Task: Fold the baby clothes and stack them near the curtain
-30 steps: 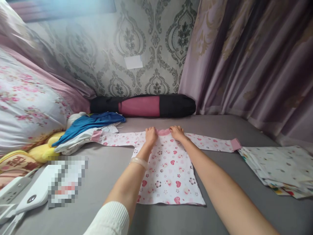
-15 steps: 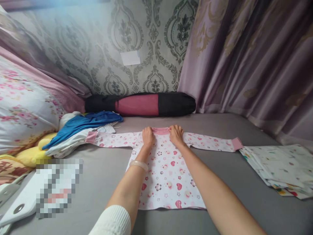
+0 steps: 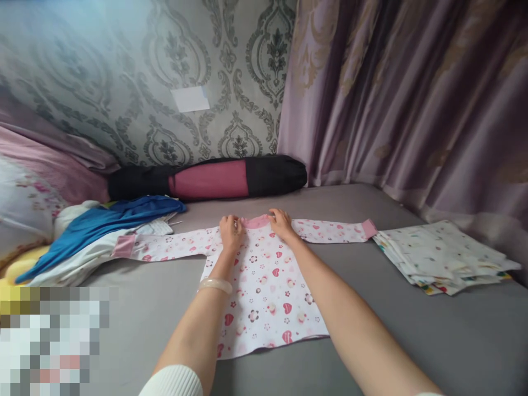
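Note:
A white long-sleeved child's pajama top (image 3: 264,297) with pink hearts and flowers lies spread flat, sleeves stretched out to both sides. My left hand (image 3: 232,232) is at the left end of its pink collar, fingers curled and pinching the fabric near the shoulder. At the collar's right end rests my right hand (image 3: 282,224), its thumb and forefinger a little apart on the cloth. A pale bangle (image 3: 215,284) circles my left wrist.
The grey bed sheet (image 3: 371,330) lies beneath everything. Folded patterned cloths (image 3: 445,253) touch the right cuff. Blue and white clothes (image 3: 103,225) lie by the left cuff. A black and red rolled bag (image 3: 208,179) lies along the wall, and curtains (image 3: 391,99) hang at right.
My view has turned to the right, so everything sits further left. The right hand's fingers have loosened at the collar. The top remains flat, slightly tilted in view.

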The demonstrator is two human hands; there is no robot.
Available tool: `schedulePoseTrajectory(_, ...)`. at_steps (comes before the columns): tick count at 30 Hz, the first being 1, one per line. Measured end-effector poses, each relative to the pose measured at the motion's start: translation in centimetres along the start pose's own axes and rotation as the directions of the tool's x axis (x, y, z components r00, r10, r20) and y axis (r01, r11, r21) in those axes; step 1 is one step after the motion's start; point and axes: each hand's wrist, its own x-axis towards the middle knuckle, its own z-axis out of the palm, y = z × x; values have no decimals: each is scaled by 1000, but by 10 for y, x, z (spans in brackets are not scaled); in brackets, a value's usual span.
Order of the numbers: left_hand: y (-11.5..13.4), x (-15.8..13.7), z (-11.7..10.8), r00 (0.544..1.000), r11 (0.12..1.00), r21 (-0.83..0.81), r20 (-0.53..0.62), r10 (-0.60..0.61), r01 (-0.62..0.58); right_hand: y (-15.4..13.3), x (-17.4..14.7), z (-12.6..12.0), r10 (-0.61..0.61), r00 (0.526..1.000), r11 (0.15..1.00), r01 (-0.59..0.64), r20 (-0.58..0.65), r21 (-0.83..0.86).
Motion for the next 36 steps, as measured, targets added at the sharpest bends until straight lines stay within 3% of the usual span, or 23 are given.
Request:
schedulePoseTrajectory(4,4,-1,-3,990,993,-31,79,113,-111,19,-1,-24,70,996,994,-65,-60,90)
schedulePoseTrajectory(10,10,-4,-5,949,966,-31,181,257,-255,76,-19,-70,245,961,965,-229,-129,127)
schedulePoseTrajectory(16,29,-5,-4,888,936,-25,308,342,-352,96,-32,-82,329,934,941,-313,-138,126)
schedulePoseTrajectory(27,124,-30,36,888,937,-290,355,293,-193,68,-30,-76,196,980,973,-199,-35,-117)
schedulePoseTrajectory(31,130,-44,42,906,947,-257,323,273,-194,69,-28,-70,101,995,977,-104,-27,-188)
schedulePoseTrajectory(36,126,-49,48,901,946,-263,334,275,-191,69,-20,-66,71,997,966,-70,-8,-250)
